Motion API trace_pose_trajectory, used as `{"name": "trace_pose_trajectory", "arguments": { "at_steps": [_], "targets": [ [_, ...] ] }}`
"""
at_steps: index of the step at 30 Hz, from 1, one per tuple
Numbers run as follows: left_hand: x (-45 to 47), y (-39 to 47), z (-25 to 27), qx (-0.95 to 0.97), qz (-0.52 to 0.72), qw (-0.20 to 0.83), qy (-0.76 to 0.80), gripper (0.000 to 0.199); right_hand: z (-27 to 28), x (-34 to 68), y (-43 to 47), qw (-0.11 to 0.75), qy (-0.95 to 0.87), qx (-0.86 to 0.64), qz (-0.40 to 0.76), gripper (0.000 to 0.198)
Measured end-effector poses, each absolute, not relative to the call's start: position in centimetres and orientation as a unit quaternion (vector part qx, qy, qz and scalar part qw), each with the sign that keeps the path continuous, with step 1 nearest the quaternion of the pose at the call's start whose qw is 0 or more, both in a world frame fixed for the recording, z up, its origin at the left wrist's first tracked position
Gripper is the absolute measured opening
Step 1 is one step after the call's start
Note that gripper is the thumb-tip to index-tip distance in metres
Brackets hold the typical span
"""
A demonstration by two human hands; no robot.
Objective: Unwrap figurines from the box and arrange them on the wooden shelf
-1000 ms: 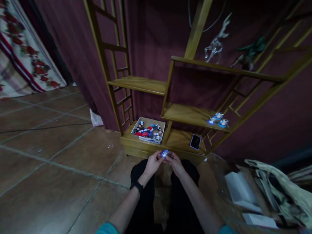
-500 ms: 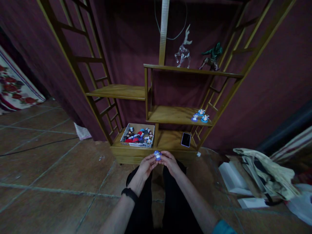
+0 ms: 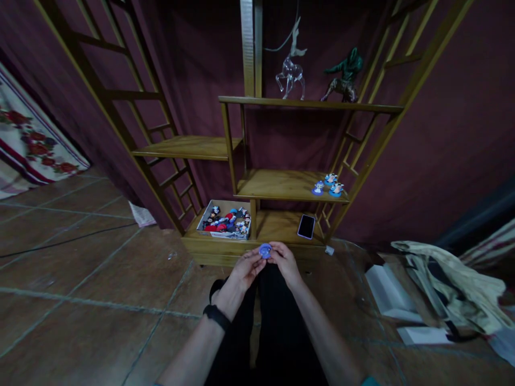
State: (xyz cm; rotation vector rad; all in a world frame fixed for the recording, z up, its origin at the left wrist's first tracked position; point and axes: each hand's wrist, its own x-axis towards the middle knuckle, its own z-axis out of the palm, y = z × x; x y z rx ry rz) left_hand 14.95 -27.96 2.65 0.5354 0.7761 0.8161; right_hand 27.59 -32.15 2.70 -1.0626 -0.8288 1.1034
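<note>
Between the fingertips of both hands is a small purple figurine, its round base turned toward me. My left hand pinches it from the left and wears a dark wristband. From the other side my right hand grips its edge. In front of the hands, on the low shelf, a shallow box holds a heap of small red, blue and black figurines. Three similar figurines stand at the right end of the shelf above: a purple one and two blue-based ones.
A phone lies on the low shelf's right side. The wooden shelf unit carries a clear deer statue and a dark crouching statue on top. White boxes and a pale cloth bag lie on the floor at right.
The purple figurine has been turned in my fingers, from its front showing to its round base showing. Both hands still hold it. The view has shifted slightly.
</note>
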Motion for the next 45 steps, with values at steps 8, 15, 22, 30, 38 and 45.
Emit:
{"name": "trace_pose_trajectory", "arguments": {
  "at_steps": [8, 15, 22, 30, 38, 45],
  "targets": [
    [15.4, -30.1, 5.5, 0.473, 0.440, 0.679, 0.349, 0.031, 4.1, 29.1, -34.3, 0.644, -0.418, -0.470, 0.436, 0.022],
    [15.1, -31.3, 7.8, 0.563, 0.399, 0.627, 0.360, 0.024, 6.0, 29.9, -36.5, 0.625, -0.464, -0.472, 0.415, 0.020],
    [15.9, -31.4, 8.7, 0.556, 0.358, 0.671, 0.334, 0.022, 6.7, 30.8, -36.9, 0.606, -0.459, -0.476, 0.442, 0.021],
    [17.1, -31.1, 8.7, 0.415, 0.296, 0.768, 0.387, 0.013, 6.6, 31.5, -36.9, 0.600, -0.313, -0.444, 0.587, 0.019],
    [18.2, -31.5, 8.9, 0.324, 0.315, 0.798, 0.399, 0.008, 7.1, 31.4, -37.2, 0.638, -0.254, -0.451, 0.570, 0.023],
    [18.4, -30.2, 8.5, 0.333, 0.316, 0.811, 0.363, 0.022, 7.3, 30.9, -35.6, 0.665, -0.239, -0.461, 0.538, 0.023]
  ]
}}
